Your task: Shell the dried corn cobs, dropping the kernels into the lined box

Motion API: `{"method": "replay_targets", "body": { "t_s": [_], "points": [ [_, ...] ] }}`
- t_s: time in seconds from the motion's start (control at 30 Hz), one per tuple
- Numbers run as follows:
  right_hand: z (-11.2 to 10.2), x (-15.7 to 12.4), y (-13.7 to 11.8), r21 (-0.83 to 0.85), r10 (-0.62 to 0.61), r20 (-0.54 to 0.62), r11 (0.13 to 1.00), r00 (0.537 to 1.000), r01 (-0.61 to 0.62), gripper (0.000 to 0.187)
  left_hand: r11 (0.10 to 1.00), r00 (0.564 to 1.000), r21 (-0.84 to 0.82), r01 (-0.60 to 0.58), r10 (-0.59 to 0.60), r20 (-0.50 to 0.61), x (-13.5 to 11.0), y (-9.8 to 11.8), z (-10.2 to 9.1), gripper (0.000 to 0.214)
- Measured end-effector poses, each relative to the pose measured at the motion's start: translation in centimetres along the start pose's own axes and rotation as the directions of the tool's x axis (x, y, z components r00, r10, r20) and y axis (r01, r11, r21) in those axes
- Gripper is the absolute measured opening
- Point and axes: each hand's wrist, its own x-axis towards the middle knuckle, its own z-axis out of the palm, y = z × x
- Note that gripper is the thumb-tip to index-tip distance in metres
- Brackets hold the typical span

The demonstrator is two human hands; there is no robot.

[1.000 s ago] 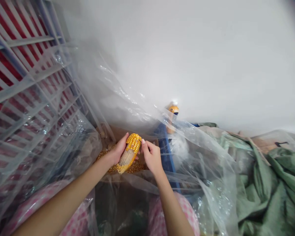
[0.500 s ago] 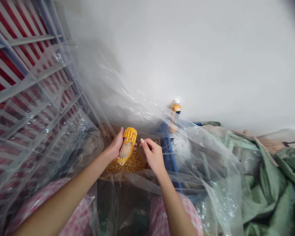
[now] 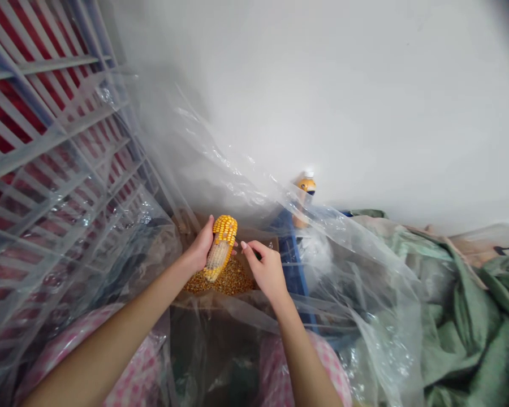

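My left hand (image 3: 201, 247) is closed around an ear of corn (image 3: 225, 227), which leans upright with its top tilted slightly right. Yellow kernels cover the upper part and the edges; a long patch on the face toward me is stripped to pale cob. Beside its right edge, my right hand (image 3: 265, 267) is closed in a pinch, thumb and forefinger near the cob. A thin dark tool shows faintly at those fingertips, mostly hidden. Loose corn kernels (image 3: 233, 280) lie in a heap below, in a cardboard box (image 3: 271, 244).
Clear plastic sheeting (image 3: 356, 282) drapes around the box and over my knees. A slatted plastic crate (image 3: 46, 141) rises at left. A blue crate (image 3: 294, 263) and an orange-capped-looking drink bottle with white lid (image 3: 307, 185) stand right, beside green cloth (image 3: 475, 322). A white wall (image 3: 343, 102) is behind.
The ear of corn and my left hand have risen very slightly. My right hand stays pinched close to the cob's right side; the thin dark tool is less visible now.
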Motion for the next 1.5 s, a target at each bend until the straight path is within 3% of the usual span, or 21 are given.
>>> {"method": "replay_targets", "body": {
  "t_s": [0.13, 0.23, 0.37, 0.5, 0.57, 0.7, 0.83, 0.97, 1.07, 1.13, 1.2, 1.27, 1.4, 1.5],
  "points": [
    [-0.1, 0.0, 0.1, -0.059, 0.004, 0.021, 0.998, 1.0, -0.003, 0.042, 0.997, 1.0, 0.079, -0.025, 0.026, -0.013, -0.2, 0.0, 0.1, 0.073],
    [-0.4, 0.0, 0.1, -0.103, 0.003, 0.051, 0.995, 0.999, 0.002, 0.043, 0.973, 0.99, 0.203, -0.114, 0.128, -0.055, 0.0, -0.4, 0.0, 0.072],
    [-0.5, -0.2, 0.3, -0.158, 0.01, 0.109, 0.987, 0.994, 0.008, 0.04, 0.842, 0.918, 0.471, -0.263, 0.368, -0.146, 0.6, -1.3, -0.3, 0.06],
    [0.2, -0.5, 1.0, -0.174, 0.009, 0.127, 0.985, 0.992, 0.014, 0.039, 0.777, 0.884, 0.539, -0.325, 0.452, -0.119, 0.8, -2.2, -0.4, 0.055],
    [0.5, -0.5, 1.4, -0.143, 0.008, 0.127, 0.99, 0.992, 0.01, 0.039, 0.81, 0.908, 0.497, -0.311, 0.408, -0.097, 0.7, -2.5, -0.2, 0.055],
    [0.4, -0.3, 2.2, -0.019, 0.073, 0.072, 0.997, 0.995, -0.072, 0.04, 0.922, 0.98, 0.339, -0.189, 0.198, 0.009, 0.3, -2.0, 0.2, 0.053],
    [0.2, 0.2, 2.9, 0.195, 0.176, 0.057, 0.963, 0.983, -0.184, 0.04, 0.97, 0.97, 0.173, -0.173, 0.137, 0.201, -0.5, -0.5, -0.2, 0.036],
    [0.5, 0.3, 2.7, 0.375, 0.271, 0.005, 0.892, 0.963, -0.253, 0.041, 0.946, 0.958, 0.288, -0.146, 0.063, 0.28, -0.9, 0.2, -0.7, 0.045],
    [0.8, 0.1, 2.0, 0.29, 0.247, -0.074, 0.932, 0.966, -0.216, 0.042, 0.895, 0.967, 0.382, -0.229, 0.165, 0.195, -0.4, -0.6, -0.4, 0.049],
    [0.8, -0.1, 1.7, 0.164, 0.177, -0.12, 0.974, 0.977, -0.156, 0.042, 0.851, 0.947, 0.418, -0.32, 0.304, 0.106, 0.1, -1.4, 0.0, 0.048],
    [0.7, -0.3, 1.5, 0.07, 0.099, -0.141, 0.993, 0.985, -0.09, 0.041, 0.827, 0.928, 0.433, -0.357, 0.368, 0.062, 0.4, -1.9, 0.2, 0.049],
    [0.6, -0.3, 1.5, 0.038, 0.044, -0.139, 0.998, 0.989, -0.039, 0.042, 0.844, 0.943, 0.425, -0.326, 0.323, 0.08, 0.3, -1.8, 0.2, 0.051],
    [0.4, -0.2, 1.6, 0.065, 0.014, -0.12, 0.998, 0.993, -0.007, 0.042, 0.908, 0.987, 0.393, -0.143, 0.099, 0.13, -0.1, -1.0, -0.1, 0.056],
    [0.0, 0.0, 1.5, 0.127, 0.035, -0.105, 0.992, 0.994, -0.021, 0.042, 0.939, 0.983, 0.344, -0.007, -0.057, 0.176, -0.1, -0.6, -0.3, 0.055]
  ]
}}
